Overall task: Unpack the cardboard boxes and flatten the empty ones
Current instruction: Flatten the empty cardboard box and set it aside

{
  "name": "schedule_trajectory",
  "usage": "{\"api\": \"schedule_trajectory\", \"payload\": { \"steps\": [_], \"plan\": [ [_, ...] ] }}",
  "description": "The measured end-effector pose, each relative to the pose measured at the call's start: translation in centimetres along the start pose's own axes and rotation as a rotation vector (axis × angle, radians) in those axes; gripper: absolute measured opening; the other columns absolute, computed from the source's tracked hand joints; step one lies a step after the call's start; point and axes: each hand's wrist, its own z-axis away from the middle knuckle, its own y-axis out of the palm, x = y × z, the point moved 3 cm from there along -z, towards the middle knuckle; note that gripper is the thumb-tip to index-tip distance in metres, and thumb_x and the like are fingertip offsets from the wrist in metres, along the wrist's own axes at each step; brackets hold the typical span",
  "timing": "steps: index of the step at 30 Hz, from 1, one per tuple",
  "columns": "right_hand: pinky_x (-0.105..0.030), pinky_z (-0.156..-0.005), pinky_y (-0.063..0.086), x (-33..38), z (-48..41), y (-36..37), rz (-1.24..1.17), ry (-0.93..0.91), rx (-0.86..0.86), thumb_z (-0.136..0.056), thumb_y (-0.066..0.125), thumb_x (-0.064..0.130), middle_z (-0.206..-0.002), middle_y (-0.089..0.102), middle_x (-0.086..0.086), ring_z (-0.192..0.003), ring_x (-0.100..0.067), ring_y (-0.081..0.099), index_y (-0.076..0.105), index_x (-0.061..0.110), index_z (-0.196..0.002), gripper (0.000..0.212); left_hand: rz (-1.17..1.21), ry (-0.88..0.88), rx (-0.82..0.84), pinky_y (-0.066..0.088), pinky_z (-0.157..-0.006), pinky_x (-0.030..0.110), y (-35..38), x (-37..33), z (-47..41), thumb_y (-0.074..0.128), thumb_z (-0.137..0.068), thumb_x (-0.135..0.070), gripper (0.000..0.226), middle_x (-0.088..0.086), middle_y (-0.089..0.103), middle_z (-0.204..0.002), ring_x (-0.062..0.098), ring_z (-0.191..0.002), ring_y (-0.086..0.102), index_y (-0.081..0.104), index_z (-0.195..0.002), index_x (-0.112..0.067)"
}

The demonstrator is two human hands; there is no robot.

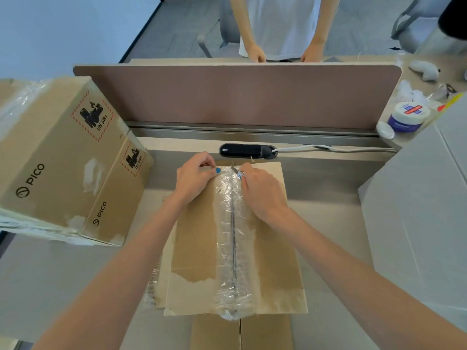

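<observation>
One head-worn view looks forward and down, close above the box (273, 248). Beyond the box it reaches the divider (237, 97).

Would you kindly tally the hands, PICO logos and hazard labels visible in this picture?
Hands: 4 (left hand pinching the clear tape, right hand gripping what looks like a small cutter, plus both hands of the person opposite)
PICO logos: 2
Hazard labels: 2
Total: 8
</observation>
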Motion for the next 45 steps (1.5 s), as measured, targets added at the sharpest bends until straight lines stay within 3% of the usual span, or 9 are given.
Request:
{"api": "schedule_trajectory", "payload": {
  "steps": [6, 18, 24, 30, 36, 41, 45],
  "plan": [
    [-0.031, -0.062, 0.029, 1.7, 0.2, 0.1, 0.115, 0.071, 0.010, -0.092, 0.037, -0.002, -0.098, 0.063, -0.009, -0.082, -0.030, 0.059, 0.048, 0.008, -0.111, 0.023, 0.002, -0.025, -0.026, 0.027, -0.085, 0.033, 0.3, 0.0, 0.0, 0.058, -0.097, -0.023, 0.004, -0.017, 0.058, -0.104, 0.008, -0.101, 0.051, 0.059, -0.093, -0.025],
    [-0.027, -0.068, 0.034, 4.6, -0.4, 1.1, 0.263, 0.200, 0.096, -0.091, 0.042, -0.003, -0.111, 0.062, -0.009, -0.099, -0.027, 0.063, 0.046, 0.008, -0.118, 0.029, 0.068, 0.025, -0.116, 0.027, -0.080, 0.025, 0.3, 0.9, 0.5, 0.066, -0.092, -0.027, 0.004, -0.011, 0.046, -0.106, 0.005, -0.089, 0.051, 0.063, -0.089, -0.025],
    [-0.027, -0.069, 0.033, 5.2, 0.5, 1.0, 0.246, 0.191, 0.171, -0.091, 0.044, -0.001, -0.112, 0.061, -0.009, -0.101, -0.027, 0.060, 0.050, 0.009, -0.116, 0.027, 0.065, 0.058, -0.138, 0.034, -0.075, 0.028, 0.8, 0.9, 0.6, 0.068, -0.091, -0.025, 0.007, -0.013, 0.044, -0.102, 0.002, -0.076, 0.052, 0.062, -0.087, -0.026],
    [-0.030, -0.065, 0.032, 5.4, 2.5, 0.6, 0.207, 0.248, 0.126, -0.093, 0.042, 0.003, -0.102, 0.061, -0.012, -0.090, -0.031, 0.060, 0.053, 0.007, -0.110, 0.021, 0.021, 0.093, -0.170, 0.044, -0.084, 0.034, 1.1, 1.3, 0.4, 0.066, -0.093, -0.021, 0.008, -0.013, 0.047, -0.102, 0.010, -0.077, 0.054, 0.061, -0.087, -0.024],
    [-0.029, -0.067, 0.032, 6.3, 5.2, 0.4, 0.182, 0.290, 0.191, -0.093, 0.047, 0.006, -0.104, 0.059, -0.013, -0.094, -0.030, 0.059, 0.057, 0.006, -0.107, 0.017, -0.027, 0.129, -0.193, 0.032, -0.096, 0.036, 1.5, 1.2, 0.3, 0.060, -0.092, -0.012, 0.015, -0.010, 0.049, -0.096, 0.013, -0.081, 0.054, 0.057, -0.084, -0.024],
    [-0.028, -0.065, 0.033, 6.4, 8.5, 0.6, 0.168, 0.316, 0.197, -0.091, 0.045, 0.005, -0.093, 0.058, -0.008, -0.081, -0.027, 0.053, 0.059, 0.010, -0.101, 0.018, -0.047, 0.174, -0.212, 0.032, -0.102, 0.044, 1.5, 1.0, 0.3, 0.057, -0.092, -0.009, 0.017, -0.007, 0.055, -0.092, 0.014, -0.086, 0.053, 0.056, -0.085, -0.024],
    [-0.030, -0.066, 0.035, 6.2, 9.7, 0.9, 0.137, 0.325, 0.144, -0.094, 0.041, 0.006, -0.098, 0.061, -0.009, -0.088, -0.027, 0.059, 0.058, 0.011, -0.109, 0.023, -0.115, 0.243, -0.153, 0.025, -0.108, 0.047, 0.7, 0.7, 1.0, 0.056, -0.092, -0.008, 0.018, -0.004, 0.060, -0.104, 0.018, -0.100, 0.058, 0.060, -0.101, -0.023]
  ]
}}
